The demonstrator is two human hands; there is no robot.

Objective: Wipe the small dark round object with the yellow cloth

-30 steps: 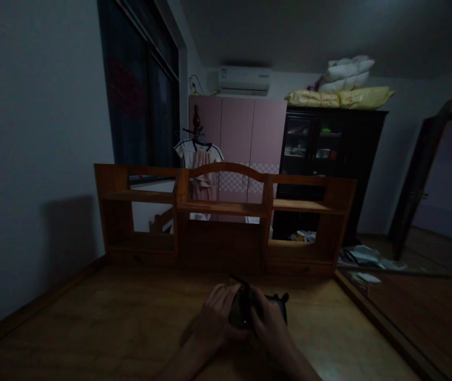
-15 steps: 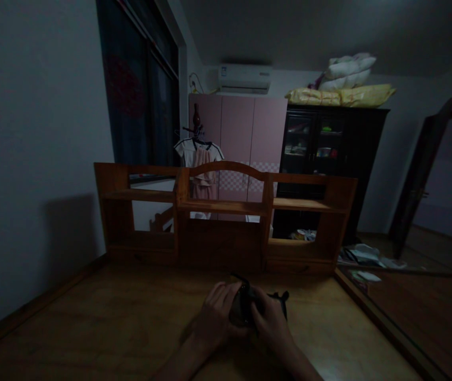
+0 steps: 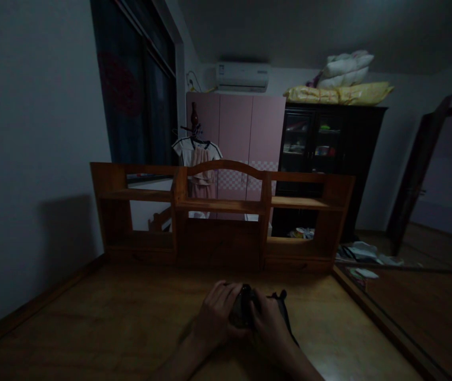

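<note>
**Black glossy object (image 3: 244, 308) being held low, both hands on it, at a wooden desk (image 3: 123, 323)**

Dim light. The object is sitting near the middle of the desk's near half, between the two hands; fingers are covering much of it, so its exact kind is hard to tell.

Left hand (image 3: 215, 312): gripping the object from its left side, fingers bending over the top.

Right hand (image 3: 269, 320): closing on the object's right side, fingers curled in.

A dark item (image 3: 282, 307) is lying just right of the right hand, partly hidden behind it, a knobbed end sticking up. Whether hand and item are touching, cannot tell.

A wooden shelf unit (image 3: 222, 205) is standing along the desk's far edge. Beyond it, a pink wardrobe (image 3: 235, 124) is standing beside a black cabinet (image 3: 363, 143), which is bearing yellow bundles (image 3: 337, 95). Clothes (image 3: 200, 159) are hanging in front of the wardrobe.
</note>
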